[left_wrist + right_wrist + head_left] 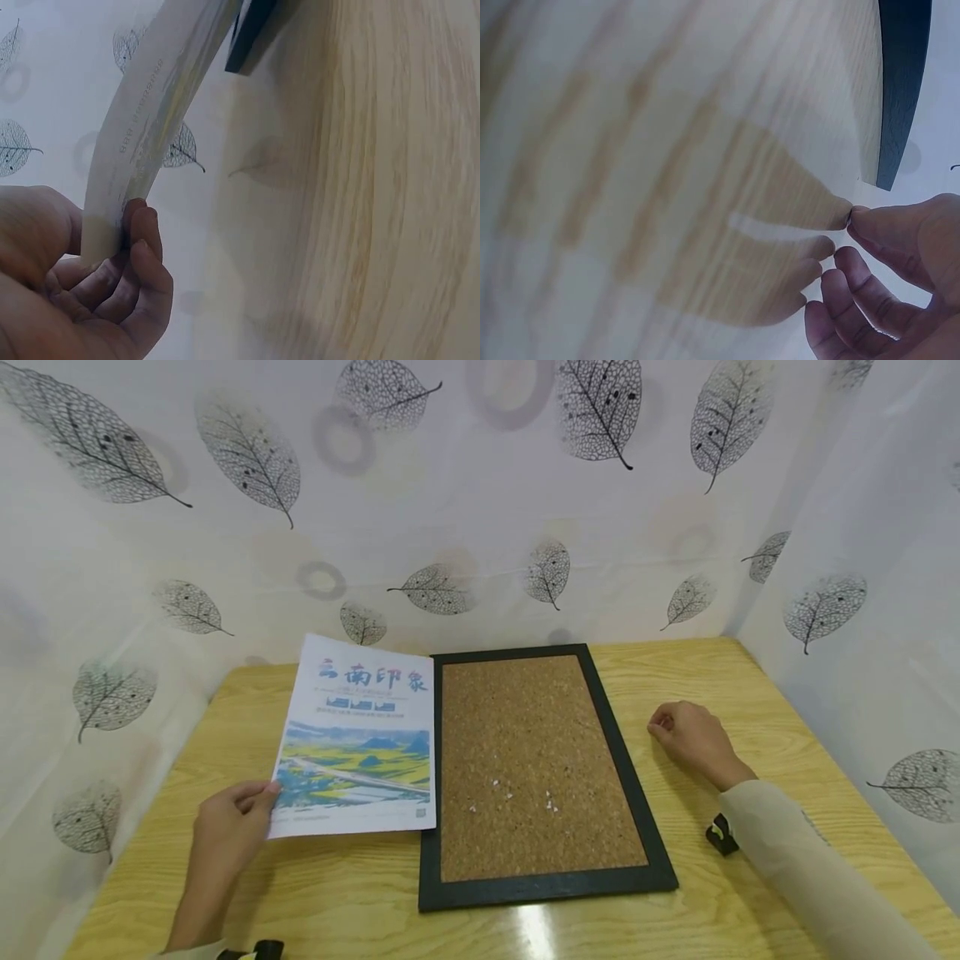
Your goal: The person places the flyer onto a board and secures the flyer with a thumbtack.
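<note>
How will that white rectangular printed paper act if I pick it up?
The paper probably bends easily, since it bows in the left wrist view. It's likely light: the bare left hand alone holds it near one corner.

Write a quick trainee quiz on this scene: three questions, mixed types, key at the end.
1. Which hand grips the sheet?
2. True or false: the sheet covers all of the cork.
3. Multiple choice. Where is the right hand?
A) On the cork
B) Right of the board
C) At the sheet's top edge

Key:
1. The left hand, near the sheet's lower left corner.
2. False. In the head view the sheet is left of the cork.
3. B.
</note>
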A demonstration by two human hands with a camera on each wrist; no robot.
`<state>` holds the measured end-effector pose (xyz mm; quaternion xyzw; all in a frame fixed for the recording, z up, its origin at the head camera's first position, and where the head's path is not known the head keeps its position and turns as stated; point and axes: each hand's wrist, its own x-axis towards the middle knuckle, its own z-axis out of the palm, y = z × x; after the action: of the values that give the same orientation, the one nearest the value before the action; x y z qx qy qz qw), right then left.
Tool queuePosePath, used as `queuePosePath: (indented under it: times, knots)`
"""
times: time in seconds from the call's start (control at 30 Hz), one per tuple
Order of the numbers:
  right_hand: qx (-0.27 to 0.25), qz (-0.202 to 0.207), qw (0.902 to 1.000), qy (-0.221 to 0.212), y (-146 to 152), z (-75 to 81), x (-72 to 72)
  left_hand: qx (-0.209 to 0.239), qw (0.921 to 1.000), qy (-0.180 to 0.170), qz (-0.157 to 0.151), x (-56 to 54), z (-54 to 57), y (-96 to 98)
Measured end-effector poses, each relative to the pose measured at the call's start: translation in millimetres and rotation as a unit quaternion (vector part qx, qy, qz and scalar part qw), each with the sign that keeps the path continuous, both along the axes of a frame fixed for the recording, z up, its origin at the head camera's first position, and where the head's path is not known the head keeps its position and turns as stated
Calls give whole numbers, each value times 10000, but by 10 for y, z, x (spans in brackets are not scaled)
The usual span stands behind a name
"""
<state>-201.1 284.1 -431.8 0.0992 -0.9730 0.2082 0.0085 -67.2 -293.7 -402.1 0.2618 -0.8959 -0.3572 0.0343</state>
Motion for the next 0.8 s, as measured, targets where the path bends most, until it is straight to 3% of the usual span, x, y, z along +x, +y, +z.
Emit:
queuePosePath:
  times: [0.3,0.8]
  knots:
    - [5,-30,10000,-50,-6,21,5,220,9979,207,-570,-89,35,252]
    - [-15,-19,10000,-6,24,6,23,797,9893,407,-1153,-276,62,756]
